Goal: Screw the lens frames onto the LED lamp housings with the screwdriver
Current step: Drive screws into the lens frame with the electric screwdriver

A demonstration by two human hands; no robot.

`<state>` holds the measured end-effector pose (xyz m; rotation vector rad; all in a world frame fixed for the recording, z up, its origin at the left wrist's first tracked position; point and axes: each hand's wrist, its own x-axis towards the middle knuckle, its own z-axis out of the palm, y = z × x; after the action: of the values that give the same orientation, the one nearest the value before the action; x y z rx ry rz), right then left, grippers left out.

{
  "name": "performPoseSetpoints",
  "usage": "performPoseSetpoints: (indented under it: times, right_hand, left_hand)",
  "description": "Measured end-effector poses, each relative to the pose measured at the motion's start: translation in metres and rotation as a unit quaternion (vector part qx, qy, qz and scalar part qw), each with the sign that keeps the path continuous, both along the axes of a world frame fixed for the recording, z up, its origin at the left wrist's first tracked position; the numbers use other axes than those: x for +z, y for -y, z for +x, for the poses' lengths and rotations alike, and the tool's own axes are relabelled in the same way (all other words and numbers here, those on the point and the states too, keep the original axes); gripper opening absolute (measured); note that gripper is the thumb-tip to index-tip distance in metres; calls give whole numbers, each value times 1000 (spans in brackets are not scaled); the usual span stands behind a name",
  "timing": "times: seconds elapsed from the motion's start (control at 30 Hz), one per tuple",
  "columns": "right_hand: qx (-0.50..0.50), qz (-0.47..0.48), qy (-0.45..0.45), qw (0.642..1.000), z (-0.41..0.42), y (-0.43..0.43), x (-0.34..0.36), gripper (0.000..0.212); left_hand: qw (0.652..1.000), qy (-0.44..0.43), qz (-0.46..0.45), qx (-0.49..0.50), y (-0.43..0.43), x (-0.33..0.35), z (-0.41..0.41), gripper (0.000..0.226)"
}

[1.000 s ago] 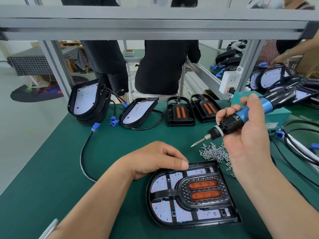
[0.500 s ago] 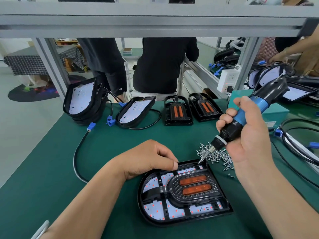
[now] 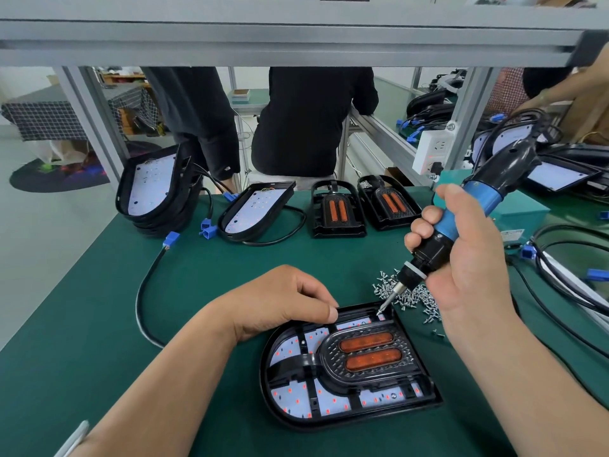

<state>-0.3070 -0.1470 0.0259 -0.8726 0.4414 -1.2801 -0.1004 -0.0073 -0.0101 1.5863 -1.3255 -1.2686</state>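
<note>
Head view: screwdriver [image 3: 448, 229] tip touches housing [image 3: 283, 420] at far edge, beside screws [image 3: 412, 295].

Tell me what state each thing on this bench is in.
Lamp housing, flat on the mat.
Lens frame, seated in the lamp housing.
Left hand, fingers curled, resting on the lamp housing's far edge.
Right hand, gripping the screwdriver.
Screwdriver, tilted, tip down at the lens frame's far corner.
Screws, loose pile beside the lamp housing.

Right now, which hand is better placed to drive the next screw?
The right hand grips the electric screwdriver, bit tip at the far edge of the lamp housing; the left hand holds it steady.
</note>
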Motion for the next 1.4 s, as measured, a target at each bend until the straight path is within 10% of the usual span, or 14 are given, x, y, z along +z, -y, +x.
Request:
performPoseSetpoints:
  times: [1.4]
  right_hand:
    - [34, -71, -21, 997, 1, -10, 1, 17]
  left_hand:
    - [1000, -1, -1, 1, 1, -1, -1, 16]
